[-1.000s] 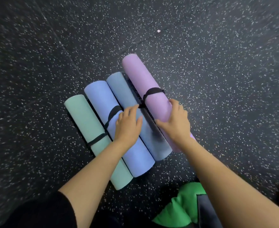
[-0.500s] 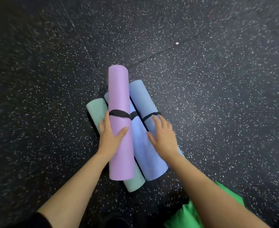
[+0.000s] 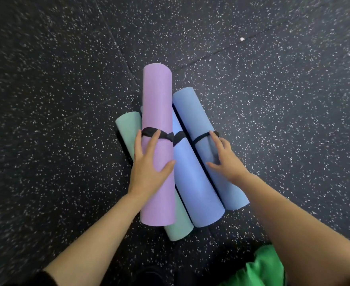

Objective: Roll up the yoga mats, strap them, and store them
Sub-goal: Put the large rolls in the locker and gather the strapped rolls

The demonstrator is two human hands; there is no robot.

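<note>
Four rolled yoga mats lie together on the floor, each tied with a black strap. The purple mat (image 3: pixel 157 104) lies on top, across the green mat (image 3: pixel 127 129) and the periwinkle mat (image 3: pixel 196 186). My left hand (image 3: pixel 149 164) holds the purple mat just below its strap (image 3: pixel 165 135), fingers over its left side and thumb on its right. The grey-blue mat (image 3: pixel 190 112) lies on the right. My right hand (image 3: pixel 225 159) rests on it with relaxed fingers, and the index fingertip touches its strap (image 3: pixel 200 137).
The floor (image 3: pixel 283 120) is black rubber with white speckles and has thin seams between its tiles. Green fabric (image 3: pixel 262 267) shows at the bottom right, between my arms. A small white scrap (image 3: pixel 242 39) lies far back on the right.
The purple mat left the right end of the row and now lies on top of the green and periwinkle mats, held by my left hand. My right hand shifted onto the grey-blue mat.
</note>
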